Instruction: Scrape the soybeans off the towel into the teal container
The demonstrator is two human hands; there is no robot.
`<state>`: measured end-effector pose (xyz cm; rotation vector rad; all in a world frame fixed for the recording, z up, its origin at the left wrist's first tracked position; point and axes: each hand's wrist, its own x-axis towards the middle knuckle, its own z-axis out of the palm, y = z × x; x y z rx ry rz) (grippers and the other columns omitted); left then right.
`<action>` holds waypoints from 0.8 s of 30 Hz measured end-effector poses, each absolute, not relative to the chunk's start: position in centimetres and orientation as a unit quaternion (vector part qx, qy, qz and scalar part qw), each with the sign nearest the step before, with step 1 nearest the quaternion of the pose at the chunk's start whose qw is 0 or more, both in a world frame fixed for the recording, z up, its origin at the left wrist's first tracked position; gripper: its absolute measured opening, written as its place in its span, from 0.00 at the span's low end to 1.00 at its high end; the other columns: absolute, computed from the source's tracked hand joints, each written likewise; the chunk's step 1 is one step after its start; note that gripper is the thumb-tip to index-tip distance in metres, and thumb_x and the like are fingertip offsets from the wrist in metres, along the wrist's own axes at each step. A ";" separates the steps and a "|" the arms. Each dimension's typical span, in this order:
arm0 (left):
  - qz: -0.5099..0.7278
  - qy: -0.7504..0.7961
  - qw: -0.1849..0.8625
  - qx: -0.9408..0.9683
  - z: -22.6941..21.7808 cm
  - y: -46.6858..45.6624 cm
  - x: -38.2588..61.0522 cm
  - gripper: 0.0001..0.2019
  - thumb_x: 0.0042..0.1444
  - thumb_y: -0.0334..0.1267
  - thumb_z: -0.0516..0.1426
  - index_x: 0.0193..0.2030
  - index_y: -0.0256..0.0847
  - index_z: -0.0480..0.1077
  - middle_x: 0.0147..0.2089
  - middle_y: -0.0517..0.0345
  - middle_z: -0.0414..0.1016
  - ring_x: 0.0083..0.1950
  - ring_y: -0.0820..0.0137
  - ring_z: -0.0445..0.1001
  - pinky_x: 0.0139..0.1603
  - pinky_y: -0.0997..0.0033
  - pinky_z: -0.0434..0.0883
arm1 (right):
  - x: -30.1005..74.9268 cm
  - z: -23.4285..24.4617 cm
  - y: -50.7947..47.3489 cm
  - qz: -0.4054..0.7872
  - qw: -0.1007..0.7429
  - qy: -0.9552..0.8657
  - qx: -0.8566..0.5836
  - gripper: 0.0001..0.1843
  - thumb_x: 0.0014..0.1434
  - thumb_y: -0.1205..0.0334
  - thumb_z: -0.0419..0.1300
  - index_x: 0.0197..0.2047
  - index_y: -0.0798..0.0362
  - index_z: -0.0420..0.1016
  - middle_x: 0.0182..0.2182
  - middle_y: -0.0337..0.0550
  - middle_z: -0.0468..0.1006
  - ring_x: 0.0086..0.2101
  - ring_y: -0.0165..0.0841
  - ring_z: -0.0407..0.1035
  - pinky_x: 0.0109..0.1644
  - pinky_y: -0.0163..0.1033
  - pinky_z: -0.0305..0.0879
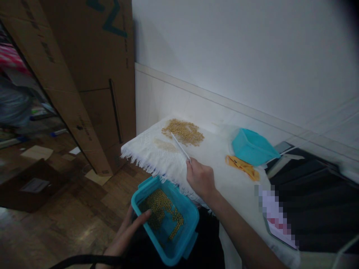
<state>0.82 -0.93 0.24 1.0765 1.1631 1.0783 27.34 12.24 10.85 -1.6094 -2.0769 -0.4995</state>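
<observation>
My left hand [131, 228] grips the near-left side of a blue plastic container [193, 216], thumb over the rim, fingers hidden underneath. Yellow soybeans [158, 203] cover part of its bottom. It is held at the fringed edge of a white cloth [140, 144] on the table. In my right hand [201, 178] is a thin white flat piece [181, 147], seen nearly edge-on, perhaps a card. Its far end reaches the near side of a spread pile of soybeans [186, 131] on the cloth.
To the right stand a turquoise bin-like container [252, 147] and a folded orange cloth [242, 167]. Beyond them lies a black surface [316, 201] with a blurred-out flat item [279, 220]. A tall cardboard box [103, 74] rises at left; cardboard pieces [36, 152] litter the wooden floor.
</observation>
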 end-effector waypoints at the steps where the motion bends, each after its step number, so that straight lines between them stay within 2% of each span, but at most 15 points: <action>1: 0.458 0.496 0.576 0.461 0.3 -0.9 0.8 0.25 0.43 0.53 0.71 0.51 0.56 0.83 0.72 0.59 0.72 0.79 0.40 0.53 0.78 0.42 0.49 | 26.9 11.0 12.2 -0.179 0.222 -0.762 -0.582 0.18 0.70 0.65 0.49 0.47 0.57 0.82 0.28 0.50 0.83 0.26 0.37 0.77 0.29 0.36 0.59; 6: 0.442 0.500 0.586 0.460 0.7 -0.8 0.3 0.20 0.47 0.50 0.70 0.49 0.56 0.83 0.69 0.57 0.75 0.78 0.39 0.54 0.78 0.41 0.50 | 25.5 11.3 12.1 -0.159 0.218 -0.777 -0.569 0.16 0.68 0.68 0.51 0.47 0.56 0.82 0.30 0.50 0.84 0.28 0.36 0.78 0.29 0.35 0.60; 8: 0.446 0.500 0.585 0.456 0.7 -1.0 0.1 0.24 0.42 0.50 0.73 0.49 0.57 0.83 0.69 0.58 0.75 0.79 0.37 0.52 0.78 0.41 0.49 | 25.7 11.6 12.3 -0.148 0.238 -0.770 -0.574 0.16 0.69 0.66 0.51 0.46 0.55 0.81 0.29 0.50 0.84 0.28 0.36 0.78 0.30 0.35 0.61; 10: 0.454 0.497 0.585 0.452 0.8 -1.2 0.0 0.26 0.39 0.50 0.75 0.49 0.57 0.82 0.68 0.57 0.75 0.78 0.37 0.53 0.78 0.43 0.52 | 26.6 12.1 12.6 -0.132 0.269 -0.742 -0.600 0.16 0.69 0.62 0.52 0.42 0.55 0.81 0.27 0.49 0.83 0.27 0.36 0.77 0.31 0.35 0.62; 11: 0.459 0.496 0.586 0.447 0.8 -1.3 0.1 0.25 0.43 0.50 0.74 0.50 0.55 0.81 0.68 0.55 0.75 0.76 0.40 0.57 0.76 0.44 0.57 | 27.3 12.4 12.7 -0.121 0.290 -0.721 -0.617 0.16 0.69 0.60 0.52 0.39 0.55 0.81 0.26 0.49 0.83 0.27 0.37 0.77 0.31 0.35 0.63; 13: 0.467 0.491 0.594 0.433 1.2 -1.3 0.4 0.18 0.58 0.48 0.67 0.54 0.50 0.78 0.66 0.51 0.75 0.68 0.49 0.70 0.67 0.47 0.70 | 28.8 12.8 13.2 -0.085 0.340 -0.678 -0.647 0.16 0.67 0.55 0.54 0.36 0.53 0.80 0.26 0.49 0.82 0.28 0.38 0.78 0.34 0.37 0.67; 15: 0.472 0.487 0.608 0.413 1.8 -1.0 1.1 0.16 0.68 0.44 0.60 0.59 0.45 0.74 0.63 0.49 0.75 0.57 0.58 0.77 0.56 0.53 0.77 | 30.2 12.8 13.7 -0.012 0.396 -0.647 -0.651 0.16 0.66 0.51 0.57 0.37 0.53 0.80 0.30 0.49 0.84 0.32 0.39 0.80 0.38 0.38 0.71; 18: 0.468 0.476 0.640 0.379 2.7 0.0 2.5 0.18 0.67 0.43 0.60 0.61 0.42 0.72 0.62 0.48 0.75 0.56 0.58 0.78 0.54 0.51 0.78 | 31.6 12.0 14.7 0.121 0.467 -0.604 -0.635 0.19 0.61 0.47 0.60 0.43 0.54 0.81 0.37 0.49 0.87 0.36 0.41 0.81 0.41 0.41 0.76; 24: 0.451 0.471 0.685 0.325 3.5 0.6 3.6 0.18 0.67 0.44 0.60 0.61 0.42 0.72 0.62 0.48 0.75 0.56 0.58 0.78 0.54 0.50 0.78 | 33.3 10.4 16.1 0.237 0.532 -0.514 -0.630 0.25 0.51 0.45 0.65 0.42 0.58 0.83 0.33 0.47 0.87 0.30 0.43 0.81 0.29 0.43 0.78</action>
